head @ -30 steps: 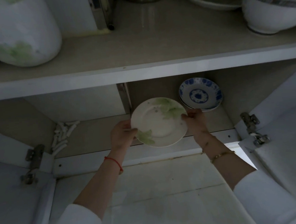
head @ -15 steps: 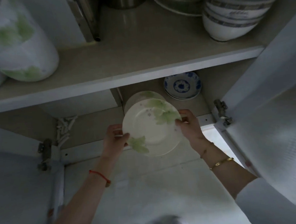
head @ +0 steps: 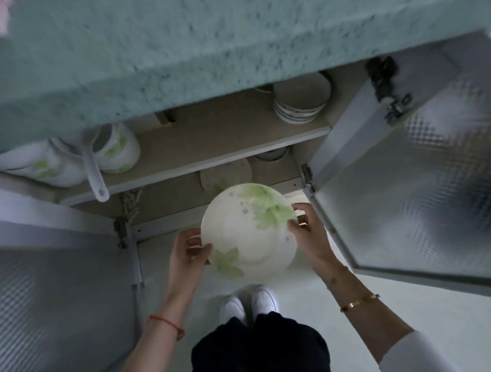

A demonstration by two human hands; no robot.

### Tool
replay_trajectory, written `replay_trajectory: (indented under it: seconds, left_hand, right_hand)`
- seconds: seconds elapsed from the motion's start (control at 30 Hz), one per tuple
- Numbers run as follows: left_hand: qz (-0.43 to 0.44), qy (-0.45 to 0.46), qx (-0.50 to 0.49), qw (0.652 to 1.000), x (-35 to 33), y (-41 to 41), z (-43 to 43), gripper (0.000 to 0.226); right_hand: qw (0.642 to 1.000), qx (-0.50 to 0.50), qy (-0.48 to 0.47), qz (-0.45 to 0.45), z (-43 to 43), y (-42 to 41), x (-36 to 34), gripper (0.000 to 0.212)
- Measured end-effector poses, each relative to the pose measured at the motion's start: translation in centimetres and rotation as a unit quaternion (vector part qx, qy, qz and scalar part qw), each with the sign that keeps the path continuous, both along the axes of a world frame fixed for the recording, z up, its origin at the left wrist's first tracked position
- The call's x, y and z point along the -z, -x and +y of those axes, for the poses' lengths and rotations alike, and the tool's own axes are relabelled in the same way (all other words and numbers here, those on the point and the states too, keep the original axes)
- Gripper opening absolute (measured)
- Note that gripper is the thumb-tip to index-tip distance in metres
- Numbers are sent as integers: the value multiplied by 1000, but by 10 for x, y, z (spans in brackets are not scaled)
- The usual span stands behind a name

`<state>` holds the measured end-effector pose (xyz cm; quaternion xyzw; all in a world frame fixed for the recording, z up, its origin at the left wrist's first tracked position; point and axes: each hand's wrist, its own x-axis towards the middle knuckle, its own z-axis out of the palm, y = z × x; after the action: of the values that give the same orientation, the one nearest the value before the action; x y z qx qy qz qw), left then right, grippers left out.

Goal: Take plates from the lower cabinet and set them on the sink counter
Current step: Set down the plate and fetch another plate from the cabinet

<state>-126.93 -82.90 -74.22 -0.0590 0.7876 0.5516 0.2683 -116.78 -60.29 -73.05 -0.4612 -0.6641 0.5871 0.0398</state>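
Two hands grip the round white ceramic plate with green leaves (head: 248, 229), left hand (head: 185, 257) curled on its nine o'clock rim, right hand (head: 310, 233) at three, outside the white cabinet (head: 196, 160). Lift it level, clearing the speckled green counter (head: 171, 60) at twelve.

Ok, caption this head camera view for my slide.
Left hand and right hand hold a leaf-patterned plate in front of the open lower cabinet.

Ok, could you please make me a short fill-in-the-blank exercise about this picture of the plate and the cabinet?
The left hand and the right hand hold a plate painted with ___ leaves.
The red string is on the ___ wrist.
The right cabinet door stands ___.
Missing words: green, left, open.
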Motion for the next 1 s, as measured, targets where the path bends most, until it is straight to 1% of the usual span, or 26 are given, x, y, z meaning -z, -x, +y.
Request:
replay_trajectory:
  seconds: [0.1,0.23,0.33,0.43,0.53,0.67,0.83,1.0]
  left_hand:
    - [7,12,15,1000,-61,-16,-9,31]
    - [30,-9,30,999,-142,-39,-21,33]
    - [5,-13,34,999,-199,-53,-28,36]
    - [-8,-11,40,999,-251,-63,-31,33]
    - [-12,-12,55,998,-294,-72,-33,36]
    - [12,-22,94,995,-350,-77,-29,34]
    - [35,-25,158,986,-403,-74,-16,37]
    - [52,-59,243,967,-453,-72,18,35]
  right_hand:
    - [1000,7,9,7,-11,-19,-60,31]
    - [999,27,34,22,-23,-43,-143,38]
    - [999,31,35,19,-30,-62,-202,38]
    - [998,32,40,21,-35,-78,-252,34]
    - [998,47,44,26,-41,-93,-296,34]
    - [995,85,45,35,-46,-111,-346,37]
    - [988,135,36,70,-48,-135,-397,28]
    - [971,206,14,120,-45,-166,-443,25]
